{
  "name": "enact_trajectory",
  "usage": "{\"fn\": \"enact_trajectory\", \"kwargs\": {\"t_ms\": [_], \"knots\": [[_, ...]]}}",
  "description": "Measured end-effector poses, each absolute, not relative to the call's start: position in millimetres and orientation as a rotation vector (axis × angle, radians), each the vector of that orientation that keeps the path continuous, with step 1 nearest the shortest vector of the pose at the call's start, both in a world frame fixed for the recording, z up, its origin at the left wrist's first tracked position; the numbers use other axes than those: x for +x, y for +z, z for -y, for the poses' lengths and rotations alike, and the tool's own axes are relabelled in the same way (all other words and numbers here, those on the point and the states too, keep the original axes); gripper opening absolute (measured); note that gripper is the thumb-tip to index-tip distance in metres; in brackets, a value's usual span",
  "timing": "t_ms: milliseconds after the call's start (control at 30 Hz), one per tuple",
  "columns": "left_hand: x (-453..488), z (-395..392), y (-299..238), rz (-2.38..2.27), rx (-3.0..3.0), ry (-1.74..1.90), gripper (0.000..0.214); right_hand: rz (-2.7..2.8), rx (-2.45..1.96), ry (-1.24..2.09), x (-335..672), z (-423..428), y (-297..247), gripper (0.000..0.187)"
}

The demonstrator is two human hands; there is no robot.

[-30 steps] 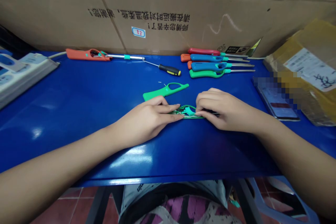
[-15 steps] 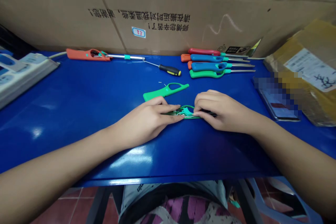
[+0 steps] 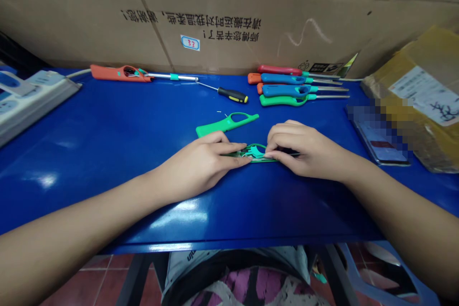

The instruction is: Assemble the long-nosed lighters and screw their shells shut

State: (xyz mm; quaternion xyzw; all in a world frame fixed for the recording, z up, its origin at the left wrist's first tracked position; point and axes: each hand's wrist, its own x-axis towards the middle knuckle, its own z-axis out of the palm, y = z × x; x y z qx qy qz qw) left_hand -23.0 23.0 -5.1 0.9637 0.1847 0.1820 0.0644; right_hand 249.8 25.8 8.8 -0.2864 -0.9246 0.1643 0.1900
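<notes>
An opened green lighter half (image 3: 255, 153) with teal inner parts lies on the blue table (image 3: 107, 143) between my hands. My left hand (image 3: 201, 165) lies over its left end, fingers pressed together along it. My right hand (image 3: 304, 150) pinches its right end with curled fingers. Just behind lies a separate green lighter cover (image 3: 225, 124), touched by neither hand.
At the back right lie several long-nosed lighters (image 3: 290, 87) in red, blue and green. A black-handled screwdriver (image 3: 229, 94) and an open orange lighter (image 3: 122, 73) lie at the back. A power strip (image 3: 25, 98) sits left, a phone (image 3: 376, 136) and yellow parcel (image 3: 419, 91) right, cardboard boxes (image 3: 229, 14) behind.
Both hands stay on the green lighter half; my right fingers have shifted slightly at its right end. Nothing else has moved.
</notes>
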Motion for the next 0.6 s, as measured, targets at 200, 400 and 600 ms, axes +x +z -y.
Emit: {"fn": "enact_trajectory", "kwargs": {"t_ms": [200,400,600], "knots": [[-23.2,-22.9,-4.8,-0.565,2.89,0.551,0.035,2.616,-0.795,0.524,251.1,-26.4,8.8,0.014],[-22.5,-22.0,-4.9,-0.588,2.882,0.553,0.035,2.697,-0.787,0.332,251.2,-25.2,10.6,0.018],[-22.2,-21.8,-5.0,-0.599,2.883,0.554,0.036,2.697,-0.755,0.302,250.2,-24.2,10.2,0.018]]}}
